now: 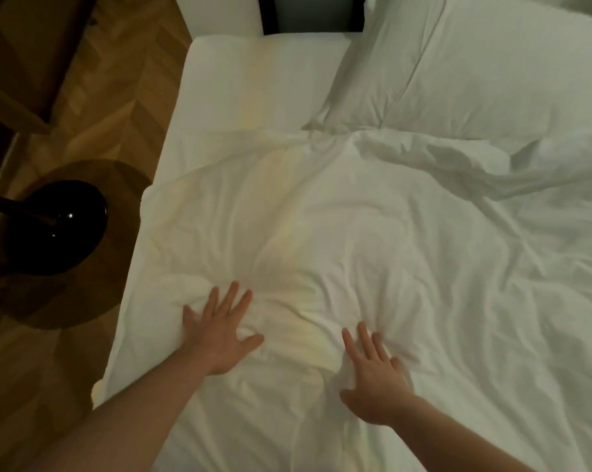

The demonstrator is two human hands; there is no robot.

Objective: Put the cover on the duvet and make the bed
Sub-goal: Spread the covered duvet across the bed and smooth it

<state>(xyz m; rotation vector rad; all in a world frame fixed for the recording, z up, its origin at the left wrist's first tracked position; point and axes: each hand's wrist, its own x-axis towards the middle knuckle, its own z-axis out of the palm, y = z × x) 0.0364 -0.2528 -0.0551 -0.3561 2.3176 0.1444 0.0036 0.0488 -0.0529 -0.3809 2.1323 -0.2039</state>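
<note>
The white duvet (373, 233) is lying wrinkled across the bed (253, 80), and we are pressing on its near part. Our left hand (219, 335) and right hand (376, 376) are lying flat with fingers spread wide, holding nothing. A pillow (475, 63) is sitting beyond the duvet, and a round dark tabletop (49, 247) is standing beside the bed on the wooden floor (117, 80).

The duvet (373, 233) is white woven cloth, matt and heavily creased, its wrinkles bunching at 6 o'clock. The pillow (475, 63) at 1 o'clock is the same matt white cloth, smoother, with a stitched seam. The bare sheet (253, 80) at 12 o'clock looks smooth and taut. The floor (110, 97) at 10 o'clock is herringbone wood with a soft sheen. At 9 o'clock a black rounded object (59, 226) is glossy, on a brownish translucent round top (93, 301).
</note>
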